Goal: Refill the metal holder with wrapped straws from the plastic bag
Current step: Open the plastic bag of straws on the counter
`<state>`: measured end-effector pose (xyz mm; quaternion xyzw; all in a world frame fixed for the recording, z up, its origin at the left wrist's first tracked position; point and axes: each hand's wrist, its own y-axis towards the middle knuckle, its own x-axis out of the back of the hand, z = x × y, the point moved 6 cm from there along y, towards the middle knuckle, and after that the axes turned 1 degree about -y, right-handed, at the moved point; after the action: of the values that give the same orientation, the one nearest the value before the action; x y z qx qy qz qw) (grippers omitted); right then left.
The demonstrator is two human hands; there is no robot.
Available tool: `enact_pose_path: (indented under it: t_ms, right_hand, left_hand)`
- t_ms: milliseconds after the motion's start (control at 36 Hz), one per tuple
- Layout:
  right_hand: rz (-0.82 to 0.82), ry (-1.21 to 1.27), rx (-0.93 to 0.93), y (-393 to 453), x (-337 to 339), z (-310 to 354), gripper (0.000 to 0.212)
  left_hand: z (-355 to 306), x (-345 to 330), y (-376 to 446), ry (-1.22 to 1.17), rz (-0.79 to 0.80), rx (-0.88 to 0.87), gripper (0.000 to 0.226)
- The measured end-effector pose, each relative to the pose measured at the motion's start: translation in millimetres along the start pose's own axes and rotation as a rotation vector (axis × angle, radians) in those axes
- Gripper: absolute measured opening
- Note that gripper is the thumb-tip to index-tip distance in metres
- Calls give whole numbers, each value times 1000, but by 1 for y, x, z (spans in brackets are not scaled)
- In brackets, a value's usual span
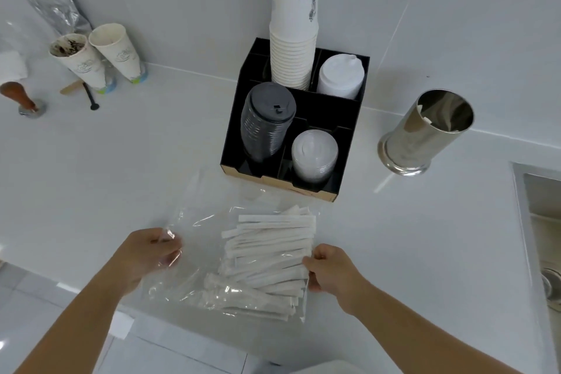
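A clear plastic bag (200, 218) lies on the white counter near its front edge, with several white paper-wrapped straws (270, 252) bunched in its right half. My left hand (148, 255) pinches the bag's left end. My right hand (329, 269) grips the bag's right edge, over the straw ends. The shiny metal holder (425, 133) stands upright at the back right, well beyond both hands; only a scrap of white shows inside it.
A black organiser (233, 130) behind the bag holds stacked paper cups (293, 48) and lids. Two used cups (91, 58), a foil pouch and a tamper (21, 99) sit at the back left. A sink (543, 228) opens at the right.
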<state>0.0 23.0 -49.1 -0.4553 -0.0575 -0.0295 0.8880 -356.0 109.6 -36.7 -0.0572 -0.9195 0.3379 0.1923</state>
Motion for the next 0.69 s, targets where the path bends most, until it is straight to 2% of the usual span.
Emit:
enact_pose_path:
  t_ms: [167,306,500,694]
  right_hand:
    - [-64,81,37,-18,39,-24,22]
    - [-158,37,83,-35,82,-47,30]
    - [-361,79,139,-63,149,-80,20]
    - [-574,133,143,-83,209,-115,9]
  left_hand:
    - [-2,-47,-27,-183,96,22,40]
    - [0,-90,-40,-177,176,59,8]
    - [-20,-165,-51,-116,337,49,4]
    - [-51,-237,-60,-31,444,-40,4]
